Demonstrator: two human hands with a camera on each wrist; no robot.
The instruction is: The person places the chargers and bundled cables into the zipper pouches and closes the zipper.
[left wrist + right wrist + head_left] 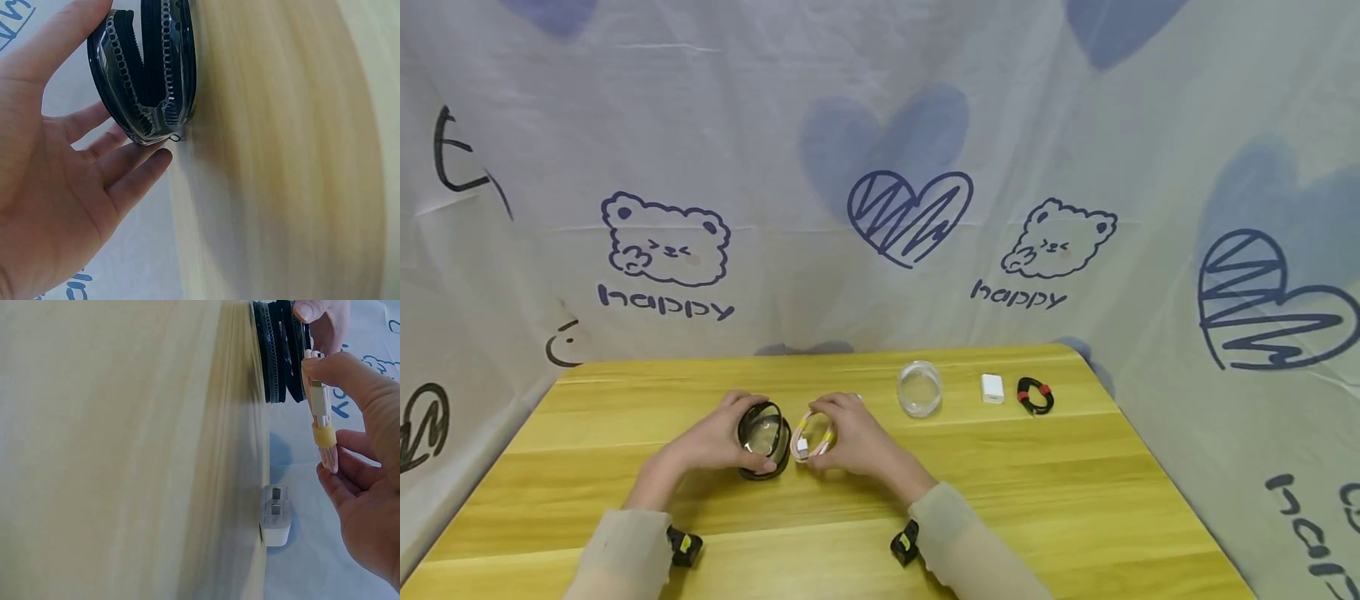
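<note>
My left hand (726, 437) grips a round clear case with black zipped edges (763, 440), its thumb on the near side and its fingers around the far side. In the left wrist view the zip (147, 81) is undone and the case gapes. My right hand (859, 442) pinches a coiled pale pink USB cable (801, 433) between thumb and fingers, just right of the case. Yellow ties (324, 435) bind the coil, and its white USB plug (802, 449) faces me. A white two-port charger (275, 514) stands on the table near the right hand, mostly hidden by it in the head view.
Farther right on the wooden table (1000, 500) lie a coiled clear or white cable (919, 389), a white charger (992, 388) and a black cable coil with red ties (1035, 396). A printed cloth (775, 167) hangs behind the table.
</note>
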